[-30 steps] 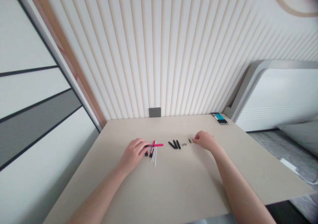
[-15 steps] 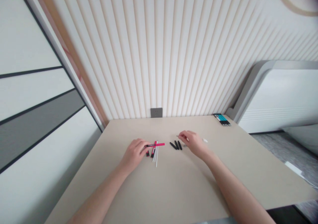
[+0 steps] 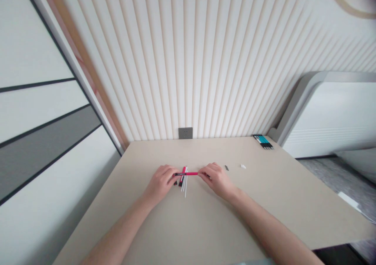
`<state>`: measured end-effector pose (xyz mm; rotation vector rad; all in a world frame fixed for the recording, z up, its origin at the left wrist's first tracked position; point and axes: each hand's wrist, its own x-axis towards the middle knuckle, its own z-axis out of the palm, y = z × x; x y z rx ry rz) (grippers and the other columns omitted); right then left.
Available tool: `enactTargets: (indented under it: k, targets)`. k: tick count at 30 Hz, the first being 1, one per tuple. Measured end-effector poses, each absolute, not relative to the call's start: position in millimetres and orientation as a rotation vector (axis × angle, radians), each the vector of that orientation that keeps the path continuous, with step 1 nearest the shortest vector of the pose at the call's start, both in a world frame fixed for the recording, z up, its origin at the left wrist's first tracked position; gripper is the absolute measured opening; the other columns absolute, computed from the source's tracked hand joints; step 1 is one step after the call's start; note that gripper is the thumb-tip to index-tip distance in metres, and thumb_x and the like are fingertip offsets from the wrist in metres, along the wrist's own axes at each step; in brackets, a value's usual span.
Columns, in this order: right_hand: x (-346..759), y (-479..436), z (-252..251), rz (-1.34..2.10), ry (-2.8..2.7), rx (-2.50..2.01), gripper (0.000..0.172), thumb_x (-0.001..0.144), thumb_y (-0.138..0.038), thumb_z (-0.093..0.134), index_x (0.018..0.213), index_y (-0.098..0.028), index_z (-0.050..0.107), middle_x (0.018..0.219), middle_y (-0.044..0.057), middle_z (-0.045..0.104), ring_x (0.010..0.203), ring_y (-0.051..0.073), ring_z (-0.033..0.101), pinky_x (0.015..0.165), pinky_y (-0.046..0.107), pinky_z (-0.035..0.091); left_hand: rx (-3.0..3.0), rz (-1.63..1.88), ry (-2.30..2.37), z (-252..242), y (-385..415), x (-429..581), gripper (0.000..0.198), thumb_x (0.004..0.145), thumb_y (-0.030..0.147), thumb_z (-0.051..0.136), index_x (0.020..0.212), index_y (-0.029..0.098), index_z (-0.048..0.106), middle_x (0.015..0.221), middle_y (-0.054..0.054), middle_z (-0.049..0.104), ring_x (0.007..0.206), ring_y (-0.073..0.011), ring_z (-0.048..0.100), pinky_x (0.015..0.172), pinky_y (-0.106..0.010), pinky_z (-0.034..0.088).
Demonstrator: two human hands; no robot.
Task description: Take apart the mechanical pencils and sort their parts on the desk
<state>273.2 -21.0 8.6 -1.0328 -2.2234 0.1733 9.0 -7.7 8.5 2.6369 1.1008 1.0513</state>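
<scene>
My left hand [image 3: 161, 182] is closed around the black end of a pink-and-black pen barrel [image 3: 192, 173], held level above the table. At its pink right end, the thumb and fingers of my right hand [image 3: 216, 178] are pinched together; what sits between them is too small to make out. Beneath the barrel lie several thin white pen refills [image 3: 185, 186] and another pink-and-black barrel [image 3: 181, 180]. A short black piece [image 3: 175, 183] is beside my left fingertips. Black pieces near my right hand are mostly hidden by it.
Some tiny dark parts [image 3: 226, 167] and a small white piece [image 3: 243, 166] lie right of my right hand. A row of teal-and-black pens [image 3: 263, 141] rests at the table's far right corner. A ribbed wall [image 3: 188, 61] with a socket [image 3: 185, 133] borders the back edge.
My right hand has moved left and down, with its pinched fingers now at the pink end of the barrel. It now covers the black pieces. My left hand keeps its hold.
</scene>
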Motion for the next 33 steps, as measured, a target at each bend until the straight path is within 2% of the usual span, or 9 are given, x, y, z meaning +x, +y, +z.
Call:
enactTargets:
  k: [4, 11, 19, 23, 27, 33]
  targets:
    - [269, -23, 7, 0.196, -2.192, -0.978, 0.017, 0.098, -0.025, 0.048, 0.101, -0.021, 0.064, 0.087, 0.005, 0.071, 0.081, 0.017, 0.064, 0.081, 0.032, 0.047, 2.623, 1.043, 1.114, 7, -6, 8, 0.012, 0.093, 0.028, 0.056, 0.099, 0.021, 0.063, 0.093, -0.005, 0.067, 0.091, -0.0202, 0.061, 0.083, -0.035, 0.047]
    - [265, -26, 6, 0.244, -2.084, -1.056, 0.027, 0.098, -0.024, 0.045, 0.123, -0.025, 0.057, 0.109, 0.006, 0.070, 0.095, 0.018, 0.065, 0.086, 0.032, 0.050, 2.326, 1.096, 1.188, 8, -7, 11, 0.017, 0.094, 0.033, 0.054, 0.098, 0.020, 0.065, 0.089, -0.004, 0.069, 0.083, -0.0182, 0.063, 0.078, -0.032, 0.049]
    - [255, -24, 0, 0.075, -2.454, -0.828, 0.028, 0.097, -0.017, 0.045, 0.120, -0.023, 0.061, 0.118, 0.009, 0.067, 0.109, 0.019, 0.059, 0.090, 0.035, 0.046, 1.708, 1.233, 1.171, 8, -5, 14, 0.026, 0.091, 0.040, 0.054, 0.098, 0.015, 0.059, 0.087, -0.005, 0.069, 0.083, -0.0185, 0.066, 0.076, -0.031, 0.054]
    - [249, -25, -5, -0.027, -2.602, -0.725, 0.025, 0.098, -0.023, 0.047, 0.117, -0.025, 0.063, 0.118, 0.007, 0.067, 0.110, 0.019, 0.057, 0.091, 0.034, 0.042, 2.015, 1.213, 1.254, 6, -3, 11, 0.023, 0.091, 0.039, 0.055, 0.096, 0.018, 0.062, 0.087, -0.004, 0.067, 0.080, -0.0176, 0.063, 0.076, -0.032, 0.052]
    - [251, -26, -6, -0.084, -2.634, -0.710, 0.023, 0.098, -0.024, 0.048, 0.115, -0.026, 0.064, 0.108, 0.005, 0.069, 0.103, 0.018, 0.056, 0.088, 0.034, 0.040, 2.441, 1.110, 1.204, 5, -3, 8, 0.013, 0.093, 0.030, 0.055, 0.093, 0.020, 0.063, 0.088, -0.004, 0.066, 0.085, -0.0191, 0.060, 0.080, -0.034, 0.048]
    - [253, -29, 1, -0.123, -2.676, -0.644, 0.018, 0.098, -0.024, 0.049, 0.098, -0.025, 0.067, 0.096, 0.003, 0.068, 0.094, 0.017, 0.055, 0.082, 0.032, 0.037, 2.529, 1.077, 1.196, 6, -3, 8, 0.009, 0.093, 0.025, 0.054, 0.097, 0.021, 0.062, 0.092, -0.005, 0.065, 0.088, -0.0190, 0.060, 0.082, -0.035, 0.048]
